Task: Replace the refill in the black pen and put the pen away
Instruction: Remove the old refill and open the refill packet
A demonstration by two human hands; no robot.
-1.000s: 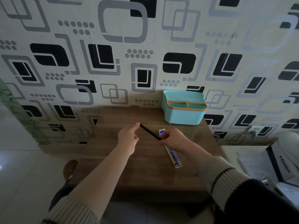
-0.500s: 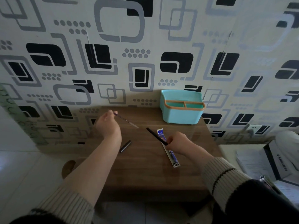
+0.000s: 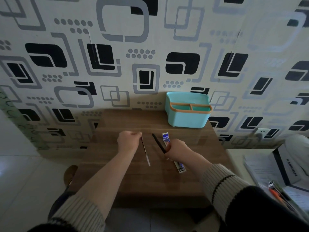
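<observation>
My right hand [image 3: 178,150] grips the lower end of the black pen barrel [image 3: 157,142], which slants up and to the left over the wooden table [image 3: 150,185]. My left hand [image 3: 128,141] pinches the top of a thin refill [image 3: 145,154]; it hangs down towards me, just left of the barrel and apart from it. A blue and white refill packet [image 3: 165,138] lies flat under my right hand, with its lower end [image 3: 181,168] sticking out. The teal organizer [image 3: 187,120] with an orange rim stands at the table's back right, against the wall.
The patterned wall runs right behind the table. A brown shoe [image 3: 70,174] is on the floor at the left. To the right a lower white surface holds papers, a black and white box [image 3: 287,166] and an orange pen [image 3: 275,193].
My left hand drew the refill out of the barrel, swung left, then came back to the middle with the refill pointing down. A small black pen piece seen on the table is out of sight.
</observation>
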